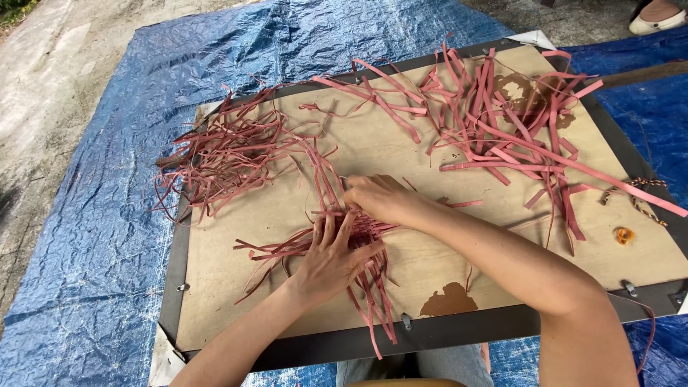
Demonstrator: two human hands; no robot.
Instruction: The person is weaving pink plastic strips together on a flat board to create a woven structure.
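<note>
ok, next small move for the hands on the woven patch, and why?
Probably the right hand draws its pinched strip across and tucks it in. The left hand lies flat, fingers spread, pinning the woven patch on the board, and loose strip ends fan out unwoven toward the person.

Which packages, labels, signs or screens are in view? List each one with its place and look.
None in view: no package, label, sign or screen.
What shows instead: a framed plywood board on a crinkled blue plastic tarp.
Loose reddish-pink flat strips lie scattered on the board.
The left hand and right hand press on a small woven patch of strips at the centre.
</note>
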